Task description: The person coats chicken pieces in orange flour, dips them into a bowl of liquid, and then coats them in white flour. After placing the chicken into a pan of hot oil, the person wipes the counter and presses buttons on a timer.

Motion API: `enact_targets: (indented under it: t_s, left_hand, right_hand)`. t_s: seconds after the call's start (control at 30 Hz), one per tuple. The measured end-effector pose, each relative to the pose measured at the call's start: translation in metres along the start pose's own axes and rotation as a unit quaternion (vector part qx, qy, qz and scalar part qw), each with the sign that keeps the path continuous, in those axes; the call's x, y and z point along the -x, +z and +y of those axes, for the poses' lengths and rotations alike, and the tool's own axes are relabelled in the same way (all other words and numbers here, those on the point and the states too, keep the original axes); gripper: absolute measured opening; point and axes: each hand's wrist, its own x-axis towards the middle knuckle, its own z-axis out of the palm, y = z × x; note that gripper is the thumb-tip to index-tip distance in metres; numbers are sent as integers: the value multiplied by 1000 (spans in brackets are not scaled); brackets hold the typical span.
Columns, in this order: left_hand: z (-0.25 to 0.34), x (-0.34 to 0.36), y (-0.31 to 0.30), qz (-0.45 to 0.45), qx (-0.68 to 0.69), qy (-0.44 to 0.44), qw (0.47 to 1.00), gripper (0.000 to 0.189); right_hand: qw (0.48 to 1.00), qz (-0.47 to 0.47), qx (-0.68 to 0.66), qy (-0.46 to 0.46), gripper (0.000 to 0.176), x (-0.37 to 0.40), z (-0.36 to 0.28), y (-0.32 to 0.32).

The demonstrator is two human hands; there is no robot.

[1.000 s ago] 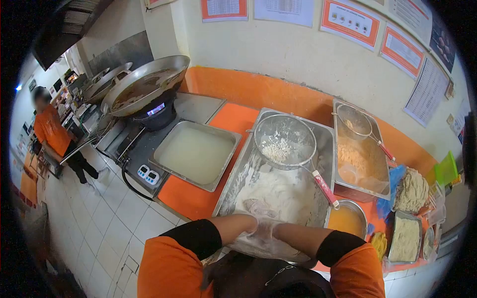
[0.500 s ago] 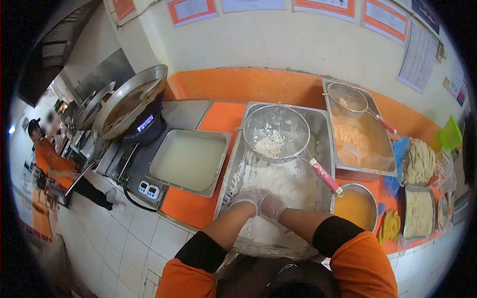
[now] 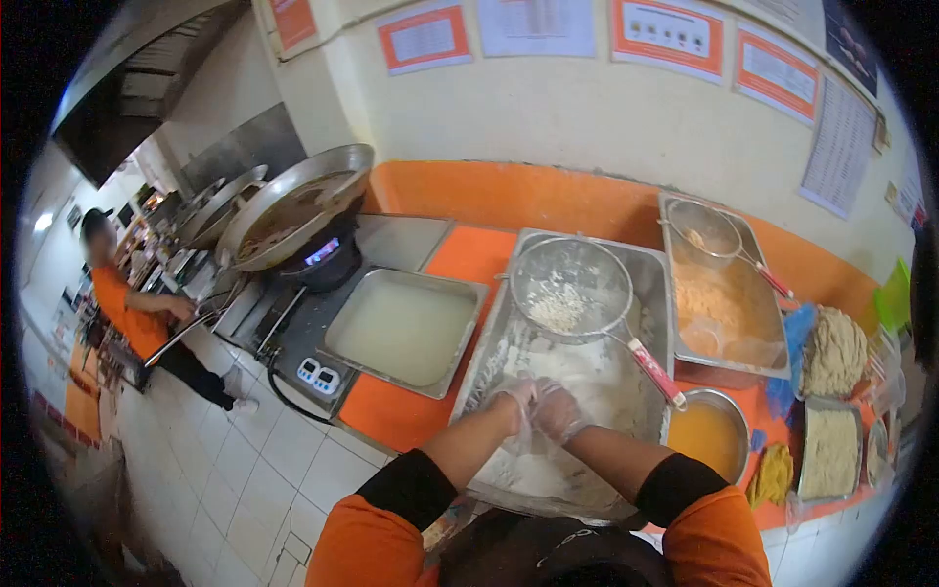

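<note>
Both of my hands wear clear plastic gloves and are over the white flour in a deep metal tray. My left hand has its fingers curled in, close against the right one. My right hand is also closed, knuckles up, dusted with flour. Whatever lies between the fingers is hidden. Just beyond the hands, a round wire sieve with a red-and-white handle rests across the tray, holding some flour lumps.
Left stands a tray of cloudy liquid, then a large wok on a burner. To the right are a tray of orange powder with a smaller sieve, a bowl of orange liquid and a yellow cloth. A co-worker stands far left.
The view has shifted, so the scene sits lower and further right. My hands have moved slightly toward the sieve, and the left fingers now look more curled.
</note>
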Motion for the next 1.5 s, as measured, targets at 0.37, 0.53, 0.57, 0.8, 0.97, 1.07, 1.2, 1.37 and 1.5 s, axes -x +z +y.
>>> enact_targets:
  t_s: [0.37,0.53,0.57,0.8,0.97,1.07,1.2,1.37,1.5]
  left_hand:
    - [4,-31,-12,-37,-393,264,880,39]
    - [3,-29,10,-55,-152,178,971,41]
    - [3,-28,11,-73,-97,156,980,42]
    - [-15,-44,-1,-227,7,65,972,44]
    - [-25,-119,-20,-150,-14,62,987,36]
    - [6,4,-11,-154,-21,-31,987,31]
    - [21,6,-12,2,-161,152,975,49]
    - [24,1,-8,-12,-22,91,996,51]
    - [29,35,-1,-95,-34,115,988,41]
  right_hand:
    - [950,-4,168,-262,27,-13,42,34]
    - [956,-140,233,-112,22,-21,59,27]
    - [959,-88,243,-113,21,-19,56,19]
    - [979,-86,172,-73,32,-23,51,9]
    - [960,-131,246,-27,31,-10,14,-17]
    - [936,-162,311,-13,35,-4,-2,-20]
    - [921,-263,288,9,42,0,2,-27]
    - [904,-230,321,-164,46,13,56,53]
    - [898,-421,-92,-84,39,36,49,95]
